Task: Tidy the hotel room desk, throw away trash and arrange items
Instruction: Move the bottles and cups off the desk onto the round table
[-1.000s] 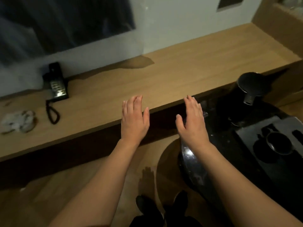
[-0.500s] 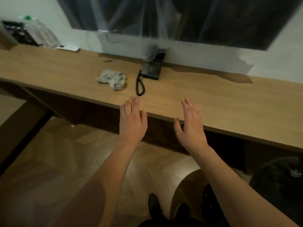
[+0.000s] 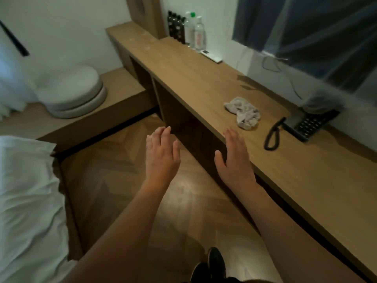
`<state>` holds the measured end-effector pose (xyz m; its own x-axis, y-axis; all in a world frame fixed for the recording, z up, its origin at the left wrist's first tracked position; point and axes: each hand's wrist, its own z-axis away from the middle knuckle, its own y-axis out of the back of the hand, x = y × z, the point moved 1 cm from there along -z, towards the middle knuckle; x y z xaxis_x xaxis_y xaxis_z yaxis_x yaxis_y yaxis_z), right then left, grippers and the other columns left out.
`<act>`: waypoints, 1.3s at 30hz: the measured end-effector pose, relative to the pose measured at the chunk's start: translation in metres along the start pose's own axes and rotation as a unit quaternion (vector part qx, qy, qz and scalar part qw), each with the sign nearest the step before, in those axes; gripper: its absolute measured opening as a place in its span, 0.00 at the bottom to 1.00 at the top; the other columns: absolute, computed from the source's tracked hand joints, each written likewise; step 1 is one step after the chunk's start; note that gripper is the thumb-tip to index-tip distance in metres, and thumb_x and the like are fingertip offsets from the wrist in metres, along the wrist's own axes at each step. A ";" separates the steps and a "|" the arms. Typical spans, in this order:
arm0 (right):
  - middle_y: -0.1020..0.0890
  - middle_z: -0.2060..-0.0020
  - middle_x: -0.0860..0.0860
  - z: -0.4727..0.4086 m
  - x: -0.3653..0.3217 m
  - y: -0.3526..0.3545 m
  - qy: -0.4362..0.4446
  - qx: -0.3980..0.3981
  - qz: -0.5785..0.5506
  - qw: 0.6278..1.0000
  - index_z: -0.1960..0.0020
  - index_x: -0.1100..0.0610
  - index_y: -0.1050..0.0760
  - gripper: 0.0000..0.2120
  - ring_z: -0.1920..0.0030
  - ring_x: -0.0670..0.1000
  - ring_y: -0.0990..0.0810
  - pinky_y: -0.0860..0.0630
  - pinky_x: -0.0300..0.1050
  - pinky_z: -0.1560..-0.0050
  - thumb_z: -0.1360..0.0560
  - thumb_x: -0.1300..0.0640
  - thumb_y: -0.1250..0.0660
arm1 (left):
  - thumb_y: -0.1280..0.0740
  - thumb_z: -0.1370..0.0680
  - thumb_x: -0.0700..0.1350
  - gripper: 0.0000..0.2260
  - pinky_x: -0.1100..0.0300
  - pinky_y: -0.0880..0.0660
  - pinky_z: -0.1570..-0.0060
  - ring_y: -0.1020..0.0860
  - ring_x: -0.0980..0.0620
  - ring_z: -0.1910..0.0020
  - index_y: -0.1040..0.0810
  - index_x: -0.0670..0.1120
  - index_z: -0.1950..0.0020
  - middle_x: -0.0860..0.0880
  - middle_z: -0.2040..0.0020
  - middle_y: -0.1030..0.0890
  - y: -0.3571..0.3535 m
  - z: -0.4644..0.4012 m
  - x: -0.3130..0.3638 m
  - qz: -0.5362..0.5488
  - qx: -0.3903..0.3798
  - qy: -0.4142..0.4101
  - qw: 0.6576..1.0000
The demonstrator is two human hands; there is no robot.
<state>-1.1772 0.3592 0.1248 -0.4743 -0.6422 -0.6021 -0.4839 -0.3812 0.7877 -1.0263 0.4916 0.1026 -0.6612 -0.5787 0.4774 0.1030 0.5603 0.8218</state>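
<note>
Head view: over the last second the gaze has swung left along the tabletop (image 3: 204, 82). The dark kettle and tray that filled the right side a second ago are gone from sight, and the far left end has come in, with its bottles and remote. Both hands have kept the same flat, spread pose throughout. That reads as a survey of the mess, with no tidying yet begun.

The left hand (image 3: 161, 156) hovers over the floor, fingers straight, its grip open and holding nothing. The right hand (image 3: 234, 160) hangs at the tabletop's front edge, equally flat and empty.

The crumpled tissue (image 3: 243, 114), a soft, pale grey, wrinkled wad, lies on the tabletop just beyond the right hand's fingertips; it looks like the obvious piece of trash. Beside it to the right sits the black telephone (image 3: 312, 125), hard plastic with a keypad and a coiled cord. Far back stand clear plastic water bottles (image 3: 195, 32) and a slim white remote (image 3: 211, 56). The tabletop is smooth, matt, wood-grain laminate; a white rumpled bed (image 3: 26, 201) lies at the left.
</note>
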 end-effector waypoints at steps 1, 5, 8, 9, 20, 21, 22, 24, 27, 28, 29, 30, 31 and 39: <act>0.47 0.20 0.50 -0.010 -0.005 -0.003 0.019 -0.007 -0.008 1.000 0.20 0.53 0.49 0.30 0.20 0.48 0.53 0.53 0.51 0.21 0.18 0.53 0.41 | 0.41 0.15 0.49 0.21 0.42 0.47 0.21 0.38 0.45 0.23 0.35 0.43 0.23 0.43 0.25 0.33 0.005 -0.004 -0.007 -0.007 0.014 0.011 1.000; 0.45 0.21 0.51 -0.050 -0.028 -0.021 0.084 -0.027 -0.021 0.996 0.20 0.53 0.48 0.30 0.21 0.49 0.50 0.49 0.53 0.21 0.19 0.54 0.40 | 0.39 0.16 0.48 0.22 0.39 0.40 0.24 0.35 0.41 0.26 0.32 0.41 0.25 0.40 0.27 0.31 0.021 -0.021 -0.031 -0.032 0.061 0.079 0.994; 0.45 0.20 0.50 -0.076 -0.051 -0.040 0.117 -0.059 -0.032 0.991 0.20 0.54 0.47 0.29 0.21 0.48 0.52 0.50 0.53 0.21 0.18 0.53 0.41 | 0.39 0.17 0.48 0.22 0.42 0.41 0.23 0.36 0.43 0.25 0.33 0.42 0.24 0.42 0.26 0.31 0.032 -0.030 -0.048 -0.054 0.075 0.110 0.990; 0.46 0.20 0.50 -0.085 -0.060 -0.049 0.128 -0.071 -0.035 0.989 0.20 0.54 0.47 0.29 0.21 0.47 0.53 0.52 0.51 0.21 0.18 0.53 0.42 | 0.39 0.17 0.48 0.22 0.42 0.42 0.22 0.36 0.43 0.25 0.33 0.42 0.24 0.42 0.26 0.32 0.035 -0.034 -0.057 -0.060 0.079 0.121 0.988; 0.44 0.21 0.50 -0.209 -0.158 -0.155 0.188 -0.098 -0.040 0.976 0.20 0.55 0.46 0.29 0.21 0.45 0.52 0.58 0.45 0.22 0.18 0.54 0.40 | 0.38 0.17 0.48 0.21 0.43 0.43 0.22 0.35 0.43 0.25 0.32 0.42 0.25 0.42 0.26 0.31 0.062 -0.146 -0.192 -0.076 0.102 0.164 0.978; 0.44 0.21 0.50 -0.222 -0.169 -0.163 0.194 -0.098 -0.035 0.976 0.20 0.55 0.46 0.29 0.21 0.46 0.52 0.58 0.44 0.22 0.18 0.54 0.40 | 0.39 0.16 0.48 0.21 0.43 0.44 0.22 0.35 0.43 0.25 0.32 0.43 0.24 0.43 0.26 0.31 0.067 -0.160 -0.205 -0.075 0.102 0.166 0.978; 0.44 0.21 0.50 -0.234 -0.180 -0.171 0.199 -0.097 -0.030 0.975 0.20 0.55 0.46 0.30 0.21 0.46 0.52 0.58 0.44 0.23 0.18 0.54 0.40 | 0.39 0.16 0.49 0.21 0.44 0.44 0.22 0.35 0.44 0.25 0.32 0.43 0.24 0.43 0.26 0.32 0.072 -0.172 -0.218 -0.073 0.103 0.167 0.978; 0.44 0.21 0.50 -0.259 -0.202 -0.187 0.201 -0.089 -0.030 0.975 0.20 0.55 0.46 0.30 0.21 0.47 0.52 0.59 0.43 0.23 0.19 0.54 0.40 | 0.41 0.16 0.49 0.22 0.44 0.44 0.21 0.36 0.45 0.24 0.33 0.44 0.24 0.44 0.26 0.32 0.081 -0.199 -0.244 -0.077 0.104 0.164 0.978; 0.43 0.21 0.50 -0.292 -0.226 -0.208 0.197 -0.087 -0.029 0.976 0.20 0.55 0.45 0.29 0.21 0.47 0.51 0.59 0.42 0.24 0.19 0.54 0.40 | 0.42 0.16 0.50 0.22 0.44 0.44 0.21 0.36 0.45 0.24 0.34 0.44 0.23 0.45 0.25 0.32 0.091 -0.235 -0.277 -0.088 0.098 0.163 0.978; 0.43 0.21 0.50 -0.302 -0.233 -0.215 0.199 -0.089 -0.027 0.976 0.20 0.55 0.45 0.29 0.21 0.47 0.51 0.59 0.42 0.24 0.19 0.54 0.40 | 0.42 0.16 0.50 0.22 0.45 0.44 0.21 0.36 0.46 0.24 0.34 0.44 0.23 0.45 0.25 0.32 0.092 -0.246 -0.286 -0.086 0.097 0.167 0.977; 0.43 0.21 0.50 -0.312 -0.238 -0.222 0.202 -0.091 -0.025 0.975 0.20 0.55 0.45 0.29 0.21 0.47 0.50 0.59 0.42 0.23 0.19 0.54 0.40 | 0.41 0.16 0.50 0.22 0.45 0.44 0.21 0.36 0.45 0.24 0.34 0.44 0.23 0.45 0.25 0.32 0.093 -0.257 -0.294 -0.084 0.096 0.169 0.977; 0.43 0.21 0.50 -0.324 -0.243 -0.230 0.202 -0.093 -0.022 0.975 0.21 0.55 0.44 0.29 0.21 0.47 0.50 0.58 0.42 0.23 0.19 0.54 0.40 | 0.41 0.16 0.49 0.22 0.45 0.45 0.21 0.36 0.45 0.24 0.34 0.44 0.23 0.44 0.25 0.32 0.092 -0.268 -0.303 -0.080 0.096 0.172 0.977; 0.43 0.21 0.50 -0.336 -0.247 -0.238 0.199 -0.095 -0.020 0.975 0.21 0.55 0.44 0.29 0.21 0.47 0.50 0.58 0.42 0.23 0.19 0.54 0.40 | 0.41 0.16 0.49 0.21 0.45 0.45 0.21 0.36 0.45 0.24 0.34 0.44 0.23 0.44 0.25 0.32 0.091 -0.280 -0.311 -0.077 0.095 0.173 0.977; 0.42 0.21 0.50 -0.462 -0.293 -0.305 0.221 -0.106 -0.033 0.969 0.21 0.55 0.44 0.29 0.21 0.47 0.50 0.55 0.46 0.21 0.19 0.54 0.39 | 0.39 0.16 0.47 0.21 0.43 0.43 0.22 0.35 0.43 0.25 0.32 0.42 0.24 0.42 0.26 0.31 0.090 -0.391 -0.385 -0.089 0.103 0.180 0.974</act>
<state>-0.5510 0.3565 0.1209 -0.0639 -0.8157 -0.5749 -0.3184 -0.5293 0.7864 -0.4716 0.5328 0.1144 -0.3484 -0.8272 0.4409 -0.1650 0.5172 0.8398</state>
